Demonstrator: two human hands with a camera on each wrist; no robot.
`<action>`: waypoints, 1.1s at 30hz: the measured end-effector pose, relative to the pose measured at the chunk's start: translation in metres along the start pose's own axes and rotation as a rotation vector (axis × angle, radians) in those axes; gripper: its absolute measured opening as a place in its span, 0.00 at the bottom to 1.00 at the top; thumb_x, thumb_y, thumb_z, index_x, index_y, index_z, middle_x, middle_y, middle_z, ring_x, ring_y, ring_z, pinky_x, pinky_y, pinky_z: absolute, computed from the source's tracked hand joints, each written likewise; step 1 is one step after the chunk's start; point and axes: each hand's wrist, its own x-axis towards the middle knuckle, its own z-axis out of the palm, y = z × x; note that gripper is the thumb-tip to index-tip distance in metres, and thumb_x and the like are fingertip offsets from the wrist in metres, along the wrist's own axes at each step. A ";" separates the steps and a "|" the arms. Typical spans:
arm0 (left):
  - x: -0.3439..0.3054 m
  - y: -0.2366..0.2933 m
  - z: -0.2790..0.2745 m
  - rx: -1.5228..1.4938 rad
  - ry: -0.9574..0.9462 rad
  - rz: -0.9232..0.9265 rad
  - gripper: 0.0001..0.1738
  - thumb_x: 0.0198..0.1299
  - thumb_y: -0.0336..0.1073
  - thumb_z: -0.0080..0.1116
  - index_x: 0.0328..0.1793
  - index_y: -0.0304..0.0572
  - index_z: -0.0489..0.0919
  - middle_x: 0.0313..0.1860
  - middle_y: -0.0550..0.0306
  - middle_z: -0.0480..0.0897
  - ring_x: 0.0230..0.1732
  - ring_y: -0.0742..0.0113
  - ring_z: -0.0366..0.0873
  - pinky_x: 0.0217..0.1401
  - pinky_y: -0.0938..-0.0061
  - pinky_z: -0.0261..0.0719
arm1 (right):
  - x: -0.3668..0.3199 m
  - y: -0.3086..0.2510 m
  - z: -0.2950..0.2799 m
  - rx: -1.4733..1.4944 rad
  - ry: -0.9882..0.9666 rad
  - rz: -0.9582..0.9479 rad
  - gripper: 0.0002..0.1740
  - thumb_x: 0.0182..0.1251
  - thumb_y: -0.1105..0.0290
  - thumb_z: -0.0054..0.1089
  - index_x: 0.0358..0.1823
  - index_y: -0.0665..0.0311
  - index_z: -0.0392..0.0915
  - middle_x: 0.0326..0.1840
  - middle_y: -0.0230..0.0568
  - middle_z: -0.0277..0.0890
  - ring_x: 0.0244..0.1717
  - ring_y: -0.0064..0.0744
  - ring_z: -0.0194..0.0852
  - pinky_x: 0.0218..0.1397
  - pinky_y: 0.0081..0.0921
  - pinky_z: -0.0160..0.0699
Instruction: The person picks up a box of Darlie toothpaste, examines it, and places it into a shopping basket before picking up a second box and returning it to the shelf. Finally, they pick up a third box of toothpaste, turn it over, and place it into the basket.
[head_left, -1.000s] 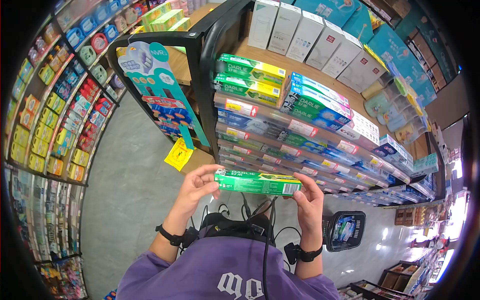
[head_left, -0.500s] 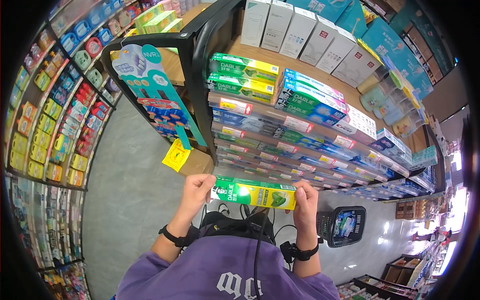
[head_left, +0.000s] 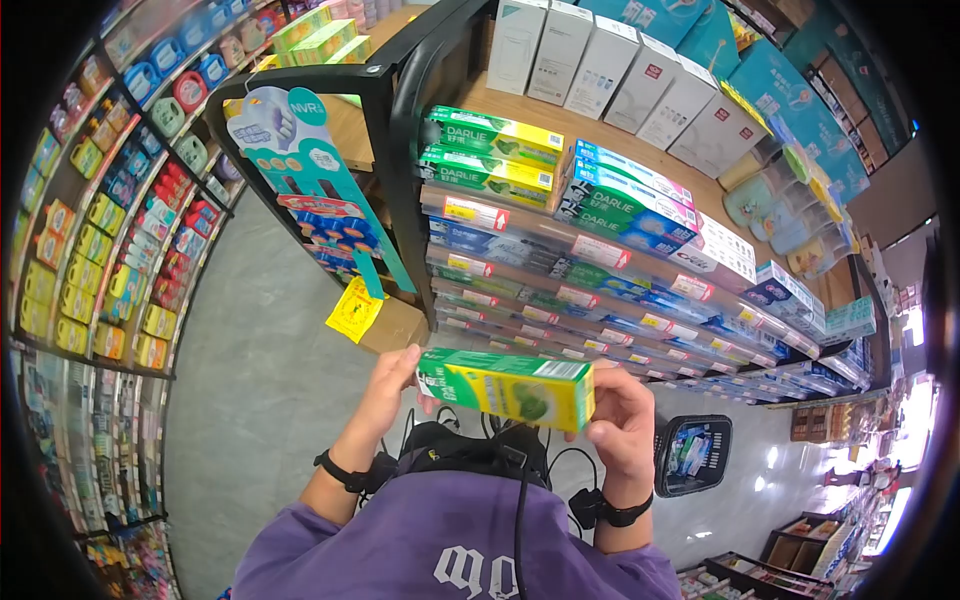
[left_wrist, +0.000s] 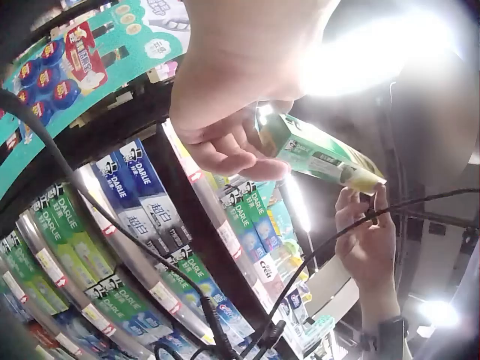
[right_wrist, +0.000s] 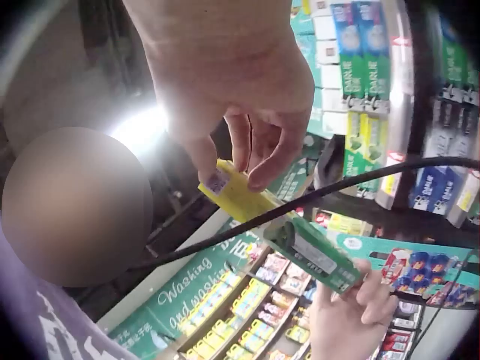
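Observation:
A green and yellow Darlie toothpaste box [head_left: 500, 387] is held level in front of the purple shirt, its leaf-printed front and barcode side facing up toward the head camera. My left hand [head_left: 390, 388] grips its green left end. At the yellow right end, my right hand [head_left: 625, 415] holds the corner, thumb below and fingers behind. In the right wrist view, the right thumb and fingers pinch the yellow end of the box [right_wrist: 247, 202], while the left hand [right_wrist: 352, 319] holds the green end. The left wrist view shows left fingers [left_wrist: 229, 150] curled at the box's near end.
A shelf unit stands ahead, with stacked Darlie boxes [head_left: 490, 180] on top and tiers of toothpaste below. A black basket [head_left: 722, 465] with packages is on the floor to the right. Near a cardboard box [head_left: 398, 326] lies a yellow bag. A black cable [head_left: 522, 500] hangs before the shirt.
The toothpaste box has turned from its printed green back to its leaf-printed front, then tilted with its right end nearer the camera. The right hand has shifted its grip at that end.

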 end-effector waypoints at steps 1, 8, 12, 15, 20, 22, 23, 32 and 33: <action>-0.001 0.005 0.004 -0.068 0.008 -0.009 0.31 0.79 0.55 0.42 0.41 0.33 0.83 0.27 0.53 0.85 0.22 0.68 0.80 0.30 0.74 0.75 | 0.006 -0.007 0.011 -0.067 -0.026 -0.046 0.24 0.62 0.77 0.72 0.58 0.75 0.77 0.52 0.50 0.79 0.47 0.37 0.85 0.44 0.28 0.88; 0.001 0.012 0.001 -0.251 -0.255 -0.068 0.31 0.78 0.47 0.41 0.64 0.20 0.77 0.58 0.36 0.85 0.53 0.53 0.87 0.61 0.63 0.81 | 0.028 -0.037 0.066 -0.376 -0.260 -0.066 0.24 0.54 0.72 0.83 0.52 0.70 0.85 0.50 0.48 0.82 0.40 0.27 0.81 0.42 0.23 0.80; -0.004 0.015 -0.001 -0.373 -0.335 -0.130 0.30 0.79 0.44 0.40 0.67 0.19 0.75 0.68 0.34 0.78 0.63 0.51 0.82 0.72 0.60 0.75 | 0.030 -0.033 0.073 -0.402 -0.300 -0.106 0.23 0.54 0.72 0.82 0.52 0.70 0.85 0.50 0.48 0.81 0.37 0.25 0.79 0.40 0.23 0.80; -0.004 0.015 -0.005 -0.347 -0.308 -0.123 0.30 0.79 0.44 0.40 0.67 0.18 0.76 0.68 0.34 0.79 0.63 0.51 0.82 0.72 0.60 0.75 | 0.031 -0.028 0.071 -0.389 -0.330 -0.113 0.23 0.55 0.75 0.80 0.54 0.67 0.84 0.52 0.42 0.79 0.37 0.23 0.79 0.38 0.20 0.80; -0.003 0.013 -0.006 -0.229 -0.228 -0.065 0.31 0.78 0.46 0.40 0.67 0.19 0.76 0.64 0.36 0.81 0.58 0.54 0.84 0.66 0.63 0.78 | 0.032 -0.030 0.064 -0.364 -0.316 -0.068 0.22 0.57 0.78 0.77 0.54 0.69 0.83 0.53 0.44 0.79 0.40 0.25 0.80 0.40 0.22 0.81; -0.003 0.013 -0.005 -0.229 -0.149 -0.001 0.31 0.77 0.47 0.42 0.67 0.21 0.76 0.58 0.40 0.84 0.51 0.57 0.86 0.58 0.65 0.82 | 0.030 -0.030 0.056 -0.309 -0.222 -0.031 0.20 0.59 0.80 0.73 0.54 0.70 0.83 0.55 0.46 0.79 0.42 0.27 0.81 0.43 0.23 0.83; -0.004 0.017 -0.004 -0.262 -0.106 0.040 0.30 0.77 0.47 0.45 0.66 0.23 0.76 0.54 0.43 0.86 0.46 0.59 0.87 0.53 0.67 0.83 | 0.028 -0.024 0.050 -0.258 -0.136 -0.008 0.19 0.62 0.82 0.69 0.55 0.72 0.82 0.56 0.47 0.79 0.43 0.28 0.81 0.45 0.24 0.83; -0.015 0.047 0.022 -0.174 0.267 0.307 0.23 0.64 0.36 0.67 0.61 0.31 0.77 0.39 0.55 0.85 0.32 0.70 0.84 0.35 0.76 0.84 | 0.022 0.019 0.003 0.221 0.182 0.265 0.26 0.76 0.67 0.58 0.70 0.71 0.68 0.71 0.57 0.71 0.66 0.52 0.78 0.64 0.40 0.83; -0.016 0.053 0.030 -0.158 0.294 0.340 0.24 0.62 0.32 0.70 0.61 0.31 0.77 0.38 0.56 0.86 0.32 0.69 0.84 0.38 0.74 0.84 | 0.023 0.022 0.004 0.237 0.194 0.236 0.26 0.77 0.65 0.58 0.70 0.71 0.68 0.71 0.57 0.71 0.68 0.52 0.76 0.66 0.41 0.81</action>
